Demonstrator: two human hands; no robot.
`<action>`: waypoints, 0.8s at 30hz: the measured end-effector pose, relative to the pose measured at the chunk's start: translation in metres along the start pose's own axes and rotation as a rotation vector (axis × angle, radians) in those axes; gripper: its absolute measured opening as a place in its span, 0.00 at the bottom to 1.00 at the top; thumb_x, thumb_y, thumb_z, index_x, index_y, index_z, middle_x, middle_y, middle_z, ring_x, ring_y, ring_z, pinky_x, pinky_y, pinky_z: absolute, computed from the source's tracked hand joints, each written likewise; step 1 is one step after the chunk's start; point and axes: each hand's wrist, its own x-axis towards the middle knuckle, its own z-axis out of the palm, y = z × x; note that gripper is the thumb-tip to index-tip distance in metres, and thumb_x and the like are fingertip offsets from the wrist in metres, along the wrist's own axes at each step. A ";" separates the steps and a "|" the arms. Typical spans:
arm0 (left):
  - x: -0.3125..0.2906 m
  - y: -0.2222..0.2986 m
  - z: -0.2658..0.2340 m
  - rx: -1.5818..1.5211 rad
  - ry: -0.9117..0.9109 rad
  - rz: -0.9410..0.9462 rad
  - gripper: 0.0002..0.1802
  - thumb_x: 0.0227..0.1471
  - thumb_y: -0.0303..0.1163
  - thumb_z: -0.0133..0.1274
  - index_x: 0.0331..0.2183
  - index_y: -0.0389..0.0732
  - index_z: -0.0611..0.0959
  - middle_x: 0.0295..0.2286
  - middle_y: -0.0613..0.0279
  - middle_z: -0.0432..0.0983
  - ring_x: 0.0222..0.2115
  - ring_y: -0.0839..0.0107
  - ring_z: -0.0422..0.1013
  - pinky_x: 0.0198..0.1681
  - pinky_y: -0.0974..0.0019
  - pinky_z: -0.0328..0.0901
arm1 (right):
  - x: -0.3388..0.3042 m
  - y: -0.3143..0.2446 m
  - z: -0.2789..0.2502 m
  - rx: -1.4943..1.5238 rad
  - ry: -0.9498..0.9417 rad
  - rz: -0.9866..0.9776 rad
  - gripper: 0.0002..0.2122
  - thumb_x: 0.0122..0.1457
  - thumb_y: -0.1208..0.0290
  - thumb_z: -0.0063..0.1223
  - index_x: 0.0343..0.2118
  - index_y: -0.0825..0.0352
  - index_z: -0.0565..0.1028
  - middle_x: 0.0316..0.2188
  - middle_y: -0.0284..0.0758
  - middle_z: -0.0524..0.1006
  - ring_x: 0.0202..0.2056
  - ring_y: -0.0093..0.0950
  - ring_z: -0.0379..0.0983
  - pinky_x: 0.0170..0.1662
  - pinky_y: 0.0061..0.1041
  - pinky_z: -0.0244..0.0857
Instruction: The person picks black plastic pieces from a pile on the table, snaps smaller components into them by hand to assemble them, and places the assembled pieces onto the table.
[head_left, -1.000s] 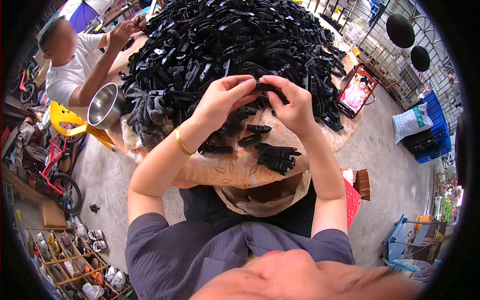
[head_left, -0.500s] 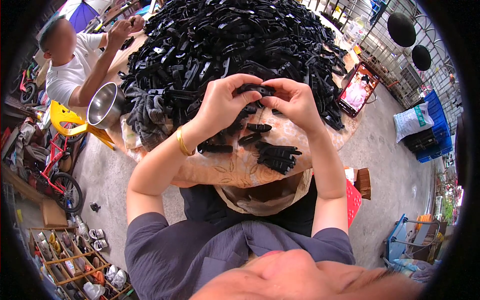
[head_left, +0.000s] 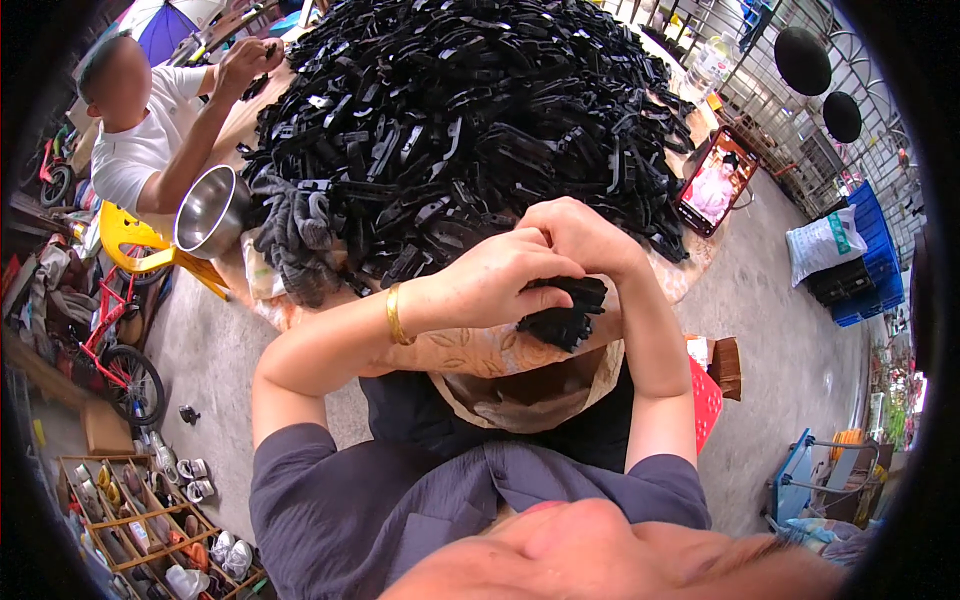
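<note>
My left hand (head_left: 505,278), with a gold bangle on its wrist, is at the table's near side. Its thumb and fingers pinch a small black plastic piece at the top of a little stack of black plastic pieces (head_left: 562,328). Just beyond it, my right hand (head_left: 580,238) is bent inward with curled fingers, touching or overlapping the left one. What its fingers hold is hidden. A large heap of similar black plastic parts (head_left: 480,110) covers most of the table (head_left: 450,350), which has an orange patterned cloth.
Grey gloves (head_left: 295,240) lie left of the heap, by a steel bowl (head_left: 212,212). A phone (head_left: 718,180) stands at the right edge. Below the table edge, an open bag (head_left: 530,405) is at my lap. Across to the left, a co-worker (head_left: 150,120) handles a small dark piece.
Both hands have come nearer, down from the heap's edge to the small stack, the left also moving right. My right hand has turned inward. The co-worker's hands have shifted slightly.
</note>
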 end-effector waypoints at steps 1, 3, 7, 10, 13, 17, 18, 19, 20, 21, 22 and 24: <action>0.000 0.000 -0.001 -0.001 0.001 0.000 0.16 0.42 0.28 0.61 0.37 0.41 0.81 0.32 0.57 0.75 0.32 0.60 0.70 0.37 0.62 0.66 | -0.001 0.000 0.000 0.000 -0.001 0.001 0.10 0.41 0.72 0.55 0.28 0.70 0.77 0.23 0.44 0.76 0.24 0.37 0.72 0.29 0.28 0.66; 0.003 -0.001 -0.005 0.049 -0.073 0.187 0.13 0.46 0.32 0.58 0.37 0.41 0.81 0.31 0.58 0.74 0.31 0.60 0.70 0.37 0.62 0.66 | -0.001 0.000 0.000 -0.077 0.016 -0.054 0.08 0.40 0.73 0.56 0.25 0.70 0.76 0.22 0.44 0.75 0.24 0.37 0.72 0.28 0.29 0.65; 0.008 -0.007 -0.027 0.031 0.015 -0.107 0.08 0.46 0.33 0.57 0.27 0.39 0.82 0.26 0.58 0.74 0.28 0.60 0.69 0.34 0.63 0.65 | 0.001 -0.002 -0.003 0.128 0.136 -0.027 0.08 0.43 0.72 0.60 0.25 0.70 0.74 0.22 0.43 0.75 0.24 0.36 0.72 0.29 0.28 0.66; 0.010 -0.037 -0.052 0.681 0.476 -0.283 0.13 0.43 0.38 0.60 0.23 0.37 0.79 0.25 0.56 0.72 0.30 0.58 0.67 0.35 0.61 0.64 | 0.002 -0.008 -0.004 0.225 0.187 0.019 0.11 0.46 0.72 0.62 0.27 0.71 0.72 0.22 0.39 0.76 0.25 0.27 0.73 0.30 0.25 0.67; 0.008 -0.062 -0.066 0.916 0.499 -0.406 0.14 0.40 0.39 0.61 0.23 0.37 0.80 0.28 0.54 0.72 0.33 0.57 0.67 0.35 0.60 0.65 | 0.001 -0.015 -0.004 0.318 0.165 0.030 0.09 0.49 0.77 0.61 0.30 0.70 0.71 0.23 0.28 0.73 0.28 0.16 0.69 0.33 0.17 0.65; 0.008 -0.072 -0.063 0.942 0.448 -0.450 0.11 0.43 0.35 0.58 0.26 0.37 0.79 0.29 0.54 0.71 0.36 0.57 0.66 0.39 0.60 0.64 | 0.004 -0.012 0.003 0.457 0.202 0.028 0.08 0.50 0.79 0.59 0.31 0.69 0.71 0.27 0.27 0.73 0.31 0.14 0.68 0.35 0.15 0.65; 0.010 -0.072 -0.063 0.970 0.460 -0.425 0.10 0.43 0.33 0.57 0.26 0.37 0.78 0.28 0.54 0.72 0.35 0.56 0.67 0.39 0.60 0.64 | 0.005 -0.011 0.005 0.547 0.282 0.020 0.07 0.51 0.81 0.57 0.32 0.69 0.71 0.29 0.28 0.73 0.32 0.14 0.68 0.36 0.15 0.64; 0.010 -0.071 -0.064 0.969 0.461 -0.422 0.10 0.43 0.33 0.57 0.26 0.37 0.78 0.28 0.54 0.72 0.35 0.56 0.67 0.39 0.60 0.64 | 0.005 -0.011 0.005 0.637 0.363 0.011 0.07 0.51 0.83 0.56 0.33 0.69 0.71 0.30 0.29 0.73 0.33 0.14 0.68 0.37 0.14 0.64; 0.008 -0.069 -0.066 0.884 0.512 -0.435 0.09 0.44 0.32 0.56 0.26 0.36 0.78 0.26 0.54 0.73 0.33 0.56 0.68 0.37 0.60 0.65 | 0.006 -0.011 0.005 0.635 0.365 0.012 0.07 0.51 0.83 0.56 0.33 0.69 0.71 0.30 0.29 0.73 0.33 0.14 0.68 0.37 0.14 0.64; 0.007 -0.065 -0.069 0.801 0.560 -0.447 0.08 0.44 0.30 0.55 0.27 0.35 0.77 0.25 0.54 0.74 0.30 0.55 0.70 0.36 0.59 0.66 | 0.007 -0.013 0.006 0.578 0.463 -0.068 0.07 0.51 0.83 0.55 0.33 0.69 0.72 0.32 0.30 0.73 0.34 0.14 0.68 0.38 0.14 0.63; 0.006 -0.060 -0.071 0.730 0.613 -0.465 0.08 0.47 0.29 0.53 0.28 0.34 0.77 0.24 0.55 0.76 0.23 0.60 0.72 0.30 0.60 0.67 | 0.008 -0.016 0.005 0.519 0.560 -0.148 0.07 0.51 0.84 0.54 0.33 0.69 0.72 0.34 0.30 0.74 0.36 0.15 0.68 0.38 0.15 0.63; -0.003 -0.061 -0.076 0.467 0.680 -0.421 0.08 0.51 0.29 0.50 0.32 0.34 0.76 0.26 0.57 0.77 0.20 0.69 0.72 0.23 0.66 0.67 | 0.010 -0.023 0.004 0.322 0.635 -0.176 0.09 0.49 0.84 0.55 0.34 0.69 0.74 0.30 0.32 0.76 0.34 0.21 0.71 0.39 0.19 0.66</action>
